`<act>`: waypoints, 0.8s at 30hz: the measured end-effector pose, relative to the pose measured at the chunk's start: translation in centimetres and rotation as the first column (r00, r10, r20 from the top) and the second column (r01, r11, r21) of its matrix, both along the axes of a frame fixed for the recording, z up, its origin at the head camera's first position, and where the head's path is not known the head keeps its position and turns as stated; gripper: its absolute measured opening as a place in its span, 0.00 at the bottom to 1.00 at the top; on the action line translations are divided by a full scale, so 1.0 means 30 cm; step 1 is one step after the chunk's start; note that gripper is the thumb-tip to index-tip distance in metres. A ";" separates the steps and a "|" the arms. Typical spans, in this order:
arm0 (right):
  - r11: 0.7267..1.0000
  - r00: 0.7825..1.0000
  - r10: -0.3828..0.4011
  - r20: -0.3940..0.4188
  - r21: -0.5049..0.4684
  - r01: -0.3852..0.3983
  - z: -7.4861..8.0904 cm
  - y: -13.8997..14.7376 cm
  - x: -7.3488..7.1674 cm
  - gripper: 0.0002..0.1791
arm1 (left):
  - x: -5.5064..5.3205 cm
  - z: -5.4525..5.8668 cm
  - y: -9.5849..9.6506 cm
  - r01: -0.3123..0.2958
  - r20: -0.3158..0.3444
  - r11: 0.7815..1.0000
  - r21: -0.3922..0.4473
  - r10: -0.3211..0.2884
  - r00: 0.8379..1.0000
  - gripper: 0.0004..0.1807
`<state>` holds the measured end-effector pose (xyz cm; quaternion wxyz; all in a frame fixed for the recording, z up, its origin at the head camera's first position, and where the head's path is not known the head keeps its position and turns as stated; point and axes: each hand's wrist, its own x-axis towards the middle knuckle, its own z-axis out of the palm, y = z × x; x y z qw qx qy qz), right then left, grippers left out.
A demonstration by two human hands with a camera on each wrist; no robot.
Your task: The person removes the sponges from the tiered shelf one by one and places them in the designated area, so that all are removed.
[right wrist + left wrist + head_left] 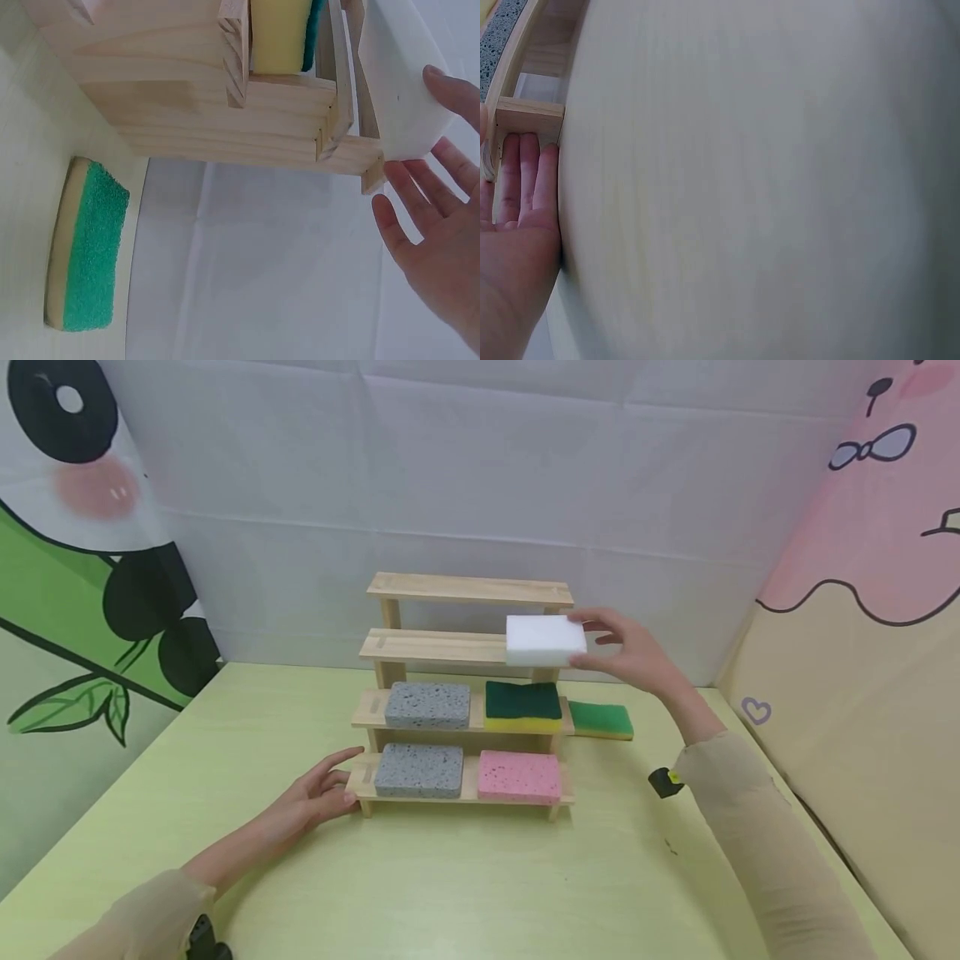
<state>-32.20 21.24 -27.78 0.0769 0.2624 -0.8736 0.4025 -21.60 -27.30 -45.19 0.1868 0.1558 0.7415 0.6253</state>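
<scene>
My right hand (630, 652) pinches a white sponge block (543, 641) by its right end, thumb in front and fingers behind. The block is at the right part of the second-highest tier of a wooden stepped rack (438, 646); whether it rests there I cannot tell. At the rack's lower left corner, my left hand (311, 802) touches the lowest tier, its fingers (529, 176) extended near a leg. Gray sponges (427, 705) lie at left on the two lower tiers. To their right are a green-and-yellow sponge (522, 705) and, lowest, a pink sponge (519, 776).
Another green scouring sponge (600, 720) lies on the pale yellow table (465, 885), right of the rack. Behind stands a white cloth backdrop (480, 485). Printed panels (862, 635) flank the table.
</scene>
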 end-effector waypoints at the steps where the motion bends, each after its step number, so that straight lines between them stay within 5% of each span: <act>1: 1.000 1.000 -0.002 -0.006 -0.003 0.002 -0.001 0.009 0.002 0.33 | 0.000 0.000 0.000 0.000 0.000 1.000 0.000 0.000 1.000 0.37; 24: 0.996 0.994 -0.077 -0.083 -0.044 0.074 -0.018 0.205 0.042 0.35 | -0.004 0.001 -0.002 -0.004 0.009 1.000 -0.012 0.004 1.000 0.36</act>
